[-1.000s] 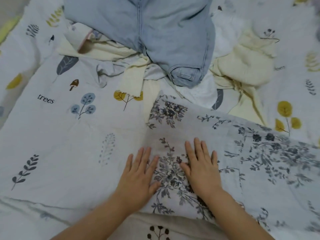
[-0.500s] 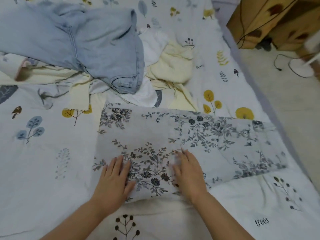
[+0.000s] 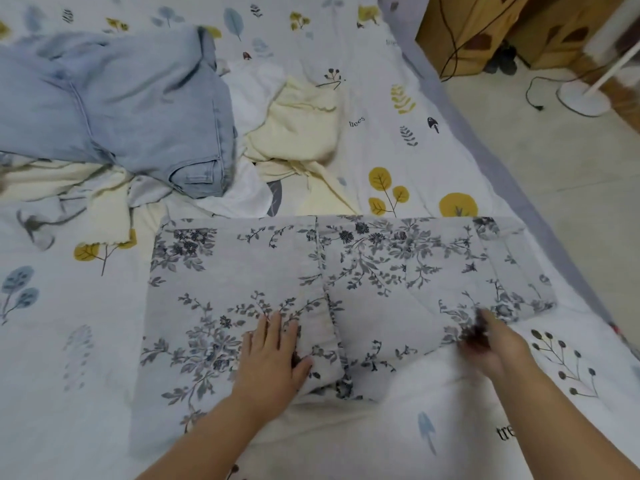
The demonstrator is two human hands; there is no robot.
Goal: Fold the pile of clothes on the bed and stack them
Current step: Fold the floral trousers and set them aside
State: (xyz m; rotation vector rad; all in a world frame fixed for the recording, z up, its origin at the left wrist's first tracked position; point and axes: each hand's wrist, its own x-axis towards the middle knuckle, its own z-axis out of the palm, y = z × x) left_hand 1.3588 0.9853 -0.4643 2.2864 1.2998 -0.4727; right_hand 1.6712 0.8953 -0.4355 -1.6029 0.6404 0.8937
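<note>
1. lying flat across the near part of the bed (image 3: 398, 140), the grey floral garment (image 3: 381, 271) spreads from left of centre out to the bed's right edge, with a vertical seam or fold line running down its middle.
2. the left hand (image 3: 273, 355) rests palm-down on the garment just left of that seam, its fingers (image 3: 277, 329) straight and spread, pressing the cloth and holding nothing.
3. the right hand (image 3: 491, 344) sits at the garment's near right edge; it is blurred, and its fingers (image 3: 476, 336) appear to be bunched on a fold of the floral cloth, though i cannot tell for certain.
4. the pile of unfolded clothes lies farther up the bed, just beyond the garment's far edge: light blue jeans (image 3: 138, 112) on top at the left, a white piece (image 3: 249, 192) beneath their hem, and a cream garment (image 3: 298, 133) to the right.
5. more cream fabric (image 3: 52, 181) shows under the jeans on the left.
6. the bed's sheet is white with printed leaves, yellow trees and the word "trees".
7. past the bed's right edge is the floor (image 3: 554, 174), with a white fan base (image 3: 581, 95), a black cable (image 3: 533, 95) and wooden furniture (image 3: 485, 26) at the top right.
</note>
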